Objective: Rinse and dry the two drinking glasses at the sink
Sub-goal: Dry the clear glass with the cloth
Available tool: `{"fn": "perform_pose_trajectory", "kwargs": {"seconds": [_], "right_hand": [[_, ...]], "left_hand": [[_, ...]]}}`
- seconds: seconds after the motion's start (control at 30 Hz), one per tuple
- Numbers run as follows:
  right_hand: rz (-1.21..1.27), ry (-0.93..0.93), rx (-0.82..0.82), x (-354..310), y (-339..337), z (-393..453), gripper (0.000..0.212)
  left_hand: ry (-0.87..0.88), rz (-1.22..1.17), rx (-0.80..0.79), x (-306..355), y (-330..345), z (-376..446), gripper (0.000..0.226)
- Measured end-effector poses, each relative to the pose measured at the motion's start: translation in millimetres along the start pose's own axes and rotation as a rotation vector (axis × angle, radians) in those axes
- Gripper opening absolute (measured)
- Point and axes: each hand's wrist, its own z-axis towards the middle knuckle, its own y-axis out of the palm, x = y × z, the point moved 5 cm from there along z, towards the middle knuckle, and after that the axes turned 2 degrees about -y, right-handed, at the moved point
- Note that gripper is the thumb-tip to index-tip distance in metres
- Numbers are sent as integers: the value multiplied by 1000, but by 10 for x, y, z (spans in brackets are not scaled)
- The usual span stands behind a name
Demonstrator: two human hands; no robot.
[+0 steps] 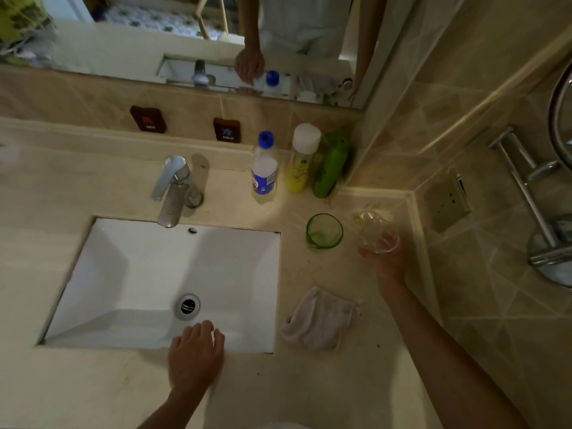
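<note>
A clear drinking glass (pixel 376 232) is tilted above the counter at the right, and my right hand (pixel 388 264) grips it from below. Just left of it a green drinking glass (pixel 324 232) stands upright on the counter. My left hand (pixel 195 356) rests with relaxed fingers on the front rim of the white sink (pixel 130 274), holding nothing. A crumpled pale cloth (pixel 320 320) lies on the counter right of the sink, below the green glass. The chrome faucet (pixel 170 190) stands behind the basin, with no water running.
Three bottles stand at the back right of the counter: a clear one with a blue cap (pixel 264 168), a yellow one with a white cap (pixel 301 159), a green one (pixel 331 164). A tiled wall with a socket (pixel 447 201) and a chrome rack (pixel 532 199) closes the right side. A mirror (pixel 198 35) hangs behind.
</note>
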Motion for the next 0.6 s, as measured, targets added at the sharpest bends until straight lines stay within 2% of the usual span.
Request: {"fn": "perform_pose_trajectory", "kwargs": {"seconds": [0.2,0.3,0.37,0.47,0.6], "right_hand": [[-7,-22,-21,30,-5,-31,88],[-34,-21,-39,30,-28,-36,88],[-56,-4,-65,23,-43,-49,91],[-67,-15,-92,5,-75,-61,96],[35,-2,-85,-34,-131,-148,92]], "left_hand": [[-19,28,1,-23,65,14,36],[-78,9,-92,-28,78,28,25],[-167,-113,-111,0,4,63,18],[-241,-522,-54,214,-161,229,22],[-15,-774,-5,871,-461,559,22]]}}
